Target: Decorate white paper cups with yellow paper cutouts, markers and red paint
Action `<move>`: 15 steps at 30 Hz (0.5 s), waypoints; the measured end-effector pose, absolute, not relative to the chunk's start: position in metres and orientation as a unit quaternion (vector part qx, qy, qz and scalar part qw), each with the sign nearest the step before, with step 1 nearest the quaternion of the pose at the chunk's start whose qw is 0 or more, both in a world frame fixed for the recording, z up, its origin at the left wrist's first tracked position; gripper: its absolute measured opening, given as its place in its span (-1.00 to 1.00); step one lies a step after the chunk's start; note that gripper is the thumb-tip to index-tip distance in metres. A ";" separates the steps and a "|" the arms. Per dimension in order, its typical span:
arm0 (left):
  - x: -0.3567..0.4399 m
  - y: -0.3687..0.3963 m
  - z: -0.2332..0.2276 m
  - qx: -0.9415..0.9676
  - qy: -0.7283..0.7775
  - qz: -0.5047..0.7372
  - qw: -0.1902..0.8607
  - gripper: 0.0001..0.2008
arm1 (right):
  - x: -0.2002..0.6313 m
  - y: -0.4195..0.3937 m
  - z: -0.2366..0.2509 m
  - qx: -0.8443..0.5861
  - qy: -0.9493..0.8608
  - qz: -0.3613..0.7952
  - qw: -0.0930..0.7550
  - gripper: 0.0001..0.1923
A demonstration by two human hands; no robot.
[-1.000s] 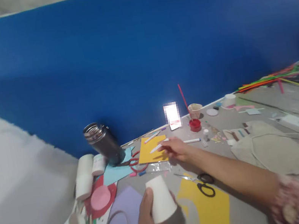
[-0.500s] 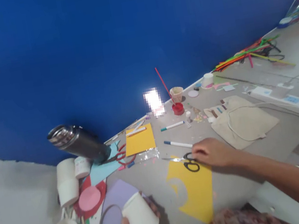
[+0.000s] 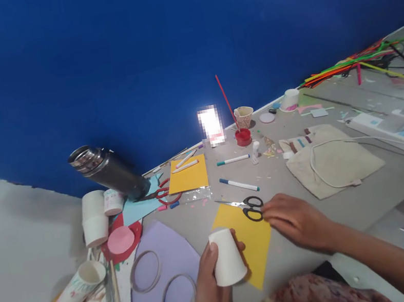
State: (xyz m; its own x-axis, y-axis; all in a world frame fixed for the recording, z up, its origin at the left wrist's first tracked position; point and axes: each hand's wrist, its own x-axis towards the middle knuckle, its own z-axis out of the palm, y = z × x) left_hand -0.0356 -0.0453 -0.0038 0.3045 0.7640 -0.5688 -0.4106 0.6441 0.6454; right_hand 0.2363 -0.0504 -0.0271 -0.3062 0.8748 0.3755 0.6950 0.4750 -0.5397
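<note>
A white paper cup [image 3: 228, 261] is in my left hand [image 3: 211, 279], its narrower end up, with the thumb on one side and fingers round the other. It is above the left part of a yellow paper sheet [image 3: 258, 245]. My right hand [image 3: 294, 220] rests low over the table, its fingers bent together and pointing down. Its fingertips are beside the black handles of the scissors [image 3: 251, 210], at the sheet's right edge. Whether they pinch anything is hidden. The scissors lie flat, blades to the left.
On the left are purple paper [image 3: 164, 246] with two rings [image 3: 148, 288], stacked cups [image 3: 95, 227] and a tilted dark flask [image 3: 112, 172]. Markers [image 3: 239, 184], a red paint pot [image 3: 243, 137] and a cloth bag [image 3: 337, 163] lie beyond. A power strip [image 3: 394, 130] with cables is right.
My left hand has brought the cup rightwards, off the purple paper to the yellow sheet, uncovering a second ring. My right hand stays by the scissors' handles. The view has shifted slightly.
</note>
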 end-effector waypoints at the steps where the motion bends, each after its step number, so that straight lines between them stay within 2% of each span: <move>1: -0.037 -0.046 -0.003 0.196 0.453 0.372 0.786 -0.40 | 0.247 -0.043 -0.025 -0.535 -0.778 0.130 0.303 -0.75; 4: -0.040 -0.048 0.002 0.207 0.459 0.375 0.778 -0.43 | 0.278 -0.022 -0.021 -0.613 -0.746 0.080 0.246 -0.74; 7: -0.042 -0.049 0.008 0.234 0.474 0.391 0.753 -0.42 | 0.292 -0.009 -0.026 -0.628 -0.749 0.042 0.205 -0.70; 11: -0.041 -0.050 0.011 0.265 0.481 0.405 0.731 -0.46 | 0.279 -0.001 -0.036 -0.573 -0.789 0.024 0.219 -0.64; 15: -0.032 -0.051 0.009 0.290 0.452 0.398 0.744 -0.49 | 0.257 0.015 -0.037 -0.529 -0.821 0.033 0.211 -0.66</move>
